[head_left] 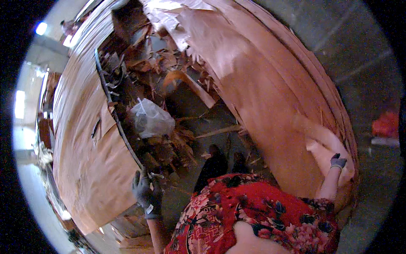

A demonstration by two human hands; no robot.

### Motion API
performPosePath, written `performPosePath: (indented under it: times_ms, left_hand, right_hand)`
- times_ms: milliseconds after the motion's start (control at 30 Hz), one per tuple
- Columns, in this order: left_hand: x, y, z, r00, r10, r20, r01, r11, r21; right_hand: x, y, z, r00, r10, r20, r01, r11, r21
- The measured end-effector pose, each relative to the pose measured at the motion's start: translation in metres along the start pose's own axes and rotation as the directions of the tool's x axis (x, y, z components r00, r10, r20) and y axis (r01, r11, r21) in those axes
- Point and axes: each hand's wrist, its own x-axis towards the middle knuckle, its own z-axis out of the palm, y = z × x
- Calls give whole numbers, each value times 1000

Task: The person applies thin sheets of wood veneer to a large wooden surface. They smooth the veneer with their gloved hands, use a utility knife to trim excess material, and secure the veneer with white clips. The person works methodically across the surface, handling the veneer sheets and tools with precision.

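Note:
My left hand [148, 192], in a grey glove, is closed around the near end of a long thin dark stick [122, 131]. This stick runs away from me along the inner edge of the left stack of wood veneer sheets [84, 169]. Far out to the right, my gloved right hand [338, 161] grips the curled edge of a thin reddish-brown veneer sheet [292, 156]. The sheet lies on top of the right stack, and its near right corner is bent up around a pale fold [327, 146]. My right fingertips are small and partly hidden.
Between the stacks, broken veneer scraps [182, 142] litter the floor, with a crumpled clear plastic bag [152, 118] and a curved wood strip [192, 84] among them. My feet [215, 152] stand in this gap. A red bundle [385, 125] sits on the floor at far right.

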Motion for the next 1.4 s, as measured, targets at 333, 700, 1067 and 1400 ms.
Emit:
performPosePath:
  times_ms: [333, 700, 1067, 1400]
  left_hand:
    - [103, -62, 79, 978, -198, -62, 198, 980, -8]
    - [147, -127, 89, 540, -805, -248, 731, 594, -337]
    - [119, -77, 99, 111, -969, -222, 971, 153, -183]
    - [175, 32, 71, -36, -999, -30, 990, -31, -134]
  right_hand:
    - [-246, -279, 201, 509, -243, 826, -551, 646, 529]
    - [-623, -533, 242, -142, -345, 928, 443, 816, 371]
    - [-909, -621, 306, -807, 195, 558, 576, 48, 816]
    - [-991, -516, 280, -682, 727, -74, -549, -443, 709]
